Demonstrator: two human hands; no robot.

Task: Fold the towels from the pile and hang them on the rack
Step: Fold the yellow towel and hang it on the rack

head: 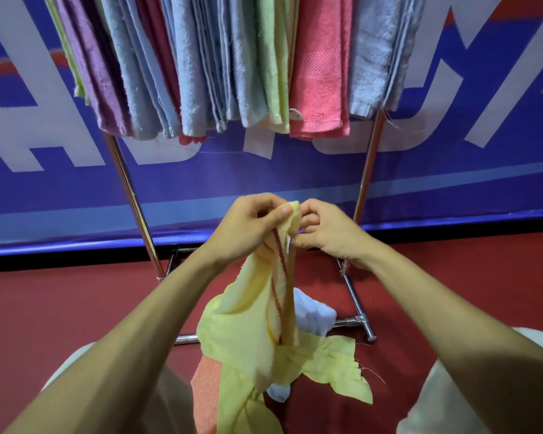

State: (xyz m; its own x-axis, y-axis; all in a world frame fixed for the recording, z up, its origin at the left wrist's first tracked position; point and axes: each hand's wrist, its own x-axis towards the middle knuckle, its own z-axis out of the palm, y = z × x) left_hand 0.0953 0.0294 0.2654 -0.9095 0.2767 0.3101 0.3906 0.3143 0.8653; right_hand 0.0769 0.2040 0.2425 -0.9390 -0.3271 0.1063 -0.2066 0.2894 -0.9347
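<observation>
A yellow towel (248, 336) with a thin red stripe hangs bunched from both of my hands at the centre of the view. My left hand (248, 228) pinches its top corner between thumb and fingers. My right hand (326, 233) grips the edge just beside it, the two hands almost touching. The towel's lower part drapes over the pile on the red floor, where an orange towel (206, 386) and a white towel (314, 314) show. Above, the metal rack (132, 195) carries several hung towels, among them a pink one (318, 73) and a purple one (98, 67).
A blue banner (420, 183) with large white letters runs behind the rack. The rack's chrome legs and floor bars (356, 303) stand on the red floor on both sides of the pile. My knees in light trousers (445, 399) frame the bottom corners.
</observation>
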